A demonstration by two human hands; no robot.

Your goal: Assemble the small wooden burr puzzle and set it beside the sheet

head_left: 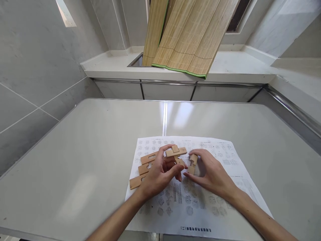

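Note:
Above the printed paper, my left hand is closed on a few interlocked wooden puzzle pieces, which form a small cross shape. To its right, my right hand pinches a notched wooden puzzle piece between thumb and fingers, its cut-outs showing. A small gap separates the two. Several flat wooden pieces with slots lie fanned out on the paper left of my left hand, among them a lower piece and an upper piece. My left hand partly hides them.
A sheet of paper with printed diagrams lies on the pale table, which has a seam down its middle. Beyond the table's far edge is a white ledge with a bamboo blind hanging over it. Grey tiled walls stand at the sides.

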